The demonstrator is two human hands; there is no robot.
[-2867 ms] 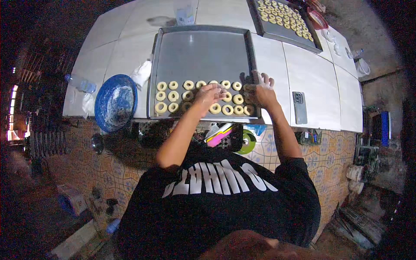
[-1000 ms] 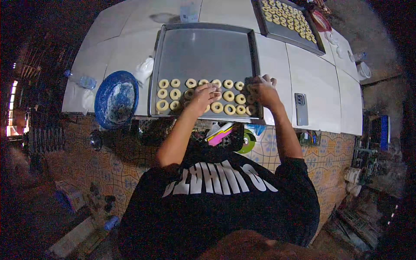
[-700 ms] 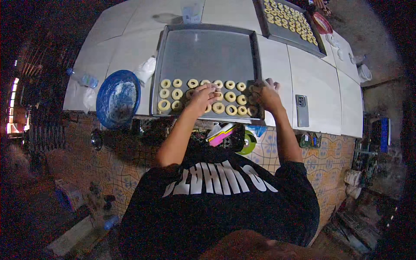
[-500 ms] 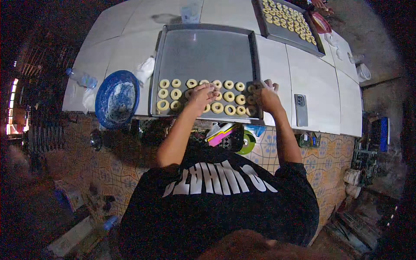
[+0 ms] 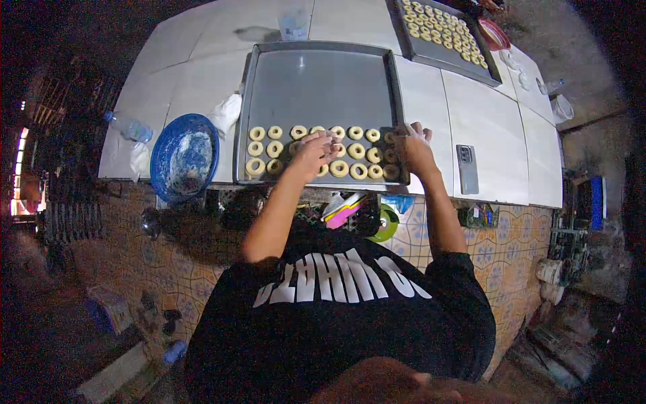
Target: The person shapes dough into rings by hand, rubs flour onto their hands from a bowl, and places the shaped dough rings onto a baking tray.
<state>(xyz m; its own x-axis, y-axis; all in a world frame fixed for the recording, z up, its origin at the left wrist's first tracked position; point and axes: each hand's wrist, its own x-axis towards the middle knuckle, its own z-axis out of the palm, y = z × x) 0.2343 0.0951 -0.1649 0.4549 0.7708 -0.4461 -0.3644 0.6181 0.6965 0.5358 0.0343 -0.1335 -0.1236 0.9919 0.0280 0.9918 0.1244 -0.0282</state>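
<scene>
A dark rectangular baking tray point(image 5: 316, 84) lies before me, with rows of pale dough rings point(image 5: 356, 151) along its near part. My left hand point(image 5: 315, 156) is over these rows, its bent fingers close together and pointing right, covering some rings. What those fingers hold, if anything, is hidden. At the tray's right rim is my right hand point(image 5: 416, 149), with fingers curled and whitish with what looks like flour. It partly hides the rightmost rings, and I cannot make out what is in its grasp.
Left of the tray are a blue basin point(image 5: 161, 151) dusted white, a white plastic bag point(image 5: 227, 114) and a clear bottle point(image 5: 129, 126). A phone point(image 5: 467, 170) lies at right. Another tray point(image 5: 494, 69) of rings and a red basin point(image 5: 494, 34) are farther back.
The whole view has shifted slightly. Both hands keep nearly the same places over the tray, and the visible rings look unchanged.
</scene>
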